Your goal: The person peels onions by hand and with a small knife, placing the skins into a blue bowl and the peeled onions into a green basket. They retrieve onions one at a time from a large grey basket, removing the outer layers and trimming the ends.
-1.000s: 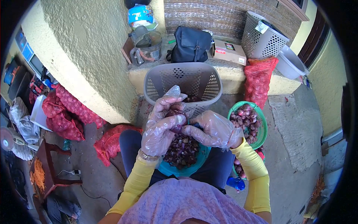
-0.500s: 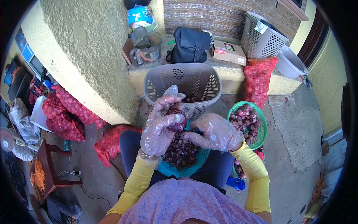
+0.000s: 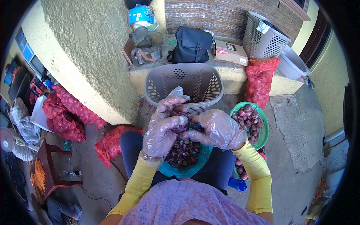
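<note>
— Both hands gloved in clear plastic? What has each got?

— Left hand (image 3: pixel 162 131) is curled around a shallot (image 3: pixel 179 126), fingers closed on it. Right hand (image 3: pixel 215 129) is half-closed, its fingertips meeting the same shallot; a dark handle shows beneath it, hard to identify.

— Where is that?

— Just above the teal bowl (image 3: pixel 198 161) of shallots on the person's lap.

— And the surroundings?

— Bare concrete floor, rough yellow walls. A grey laundry basket (image 3: pixel 183 80) stands ahead, a green basket (image 3: pixel 262 125) of shallots to the right, red mesh sacks (image 3: pixel 67 112) left.
</note>
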Available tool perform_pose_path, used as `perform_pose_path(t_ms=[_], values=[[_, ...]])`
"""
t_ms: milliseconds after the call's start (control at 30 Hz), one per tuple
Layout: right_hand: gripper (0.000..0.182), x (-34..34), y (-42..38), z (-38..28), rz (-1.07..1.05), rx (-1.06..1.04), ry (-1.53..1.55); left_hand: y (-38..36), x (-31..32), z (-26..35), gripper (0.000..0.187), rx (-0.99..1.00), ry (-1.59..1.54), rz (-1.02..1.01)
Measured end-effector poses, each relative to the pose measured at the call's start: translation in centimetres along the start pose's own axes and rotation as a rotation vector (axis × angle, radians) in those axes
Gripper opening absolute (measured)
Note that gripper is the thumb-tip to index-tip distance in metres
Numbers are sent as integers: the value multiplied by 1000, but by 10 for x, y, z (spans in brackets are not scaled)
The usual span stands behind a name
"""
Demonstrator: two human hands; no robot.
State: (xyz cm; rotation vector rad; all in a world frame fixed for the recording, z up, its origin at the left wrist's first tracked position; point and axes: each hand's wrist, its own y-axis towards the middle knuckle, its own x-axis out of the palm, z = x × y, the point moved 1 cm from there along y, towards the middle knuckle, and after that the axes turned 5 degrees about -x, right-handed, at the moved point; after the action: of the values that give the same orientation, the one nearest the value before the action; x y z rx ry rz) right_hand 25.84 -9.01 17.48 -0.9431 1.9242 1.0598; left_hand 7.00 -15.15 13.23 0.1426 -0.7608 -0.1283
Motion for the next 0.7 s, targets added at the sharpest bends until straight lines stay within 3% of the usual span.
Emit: perform_pose_path(t_ms=[567,700], values=[[49,1,-3,3,-66,7,-36,3,-2,-2,48,-68,-16,67],[48,2,-2,4,36,-17,-14,3,0,-4,48,-62,1,90]])
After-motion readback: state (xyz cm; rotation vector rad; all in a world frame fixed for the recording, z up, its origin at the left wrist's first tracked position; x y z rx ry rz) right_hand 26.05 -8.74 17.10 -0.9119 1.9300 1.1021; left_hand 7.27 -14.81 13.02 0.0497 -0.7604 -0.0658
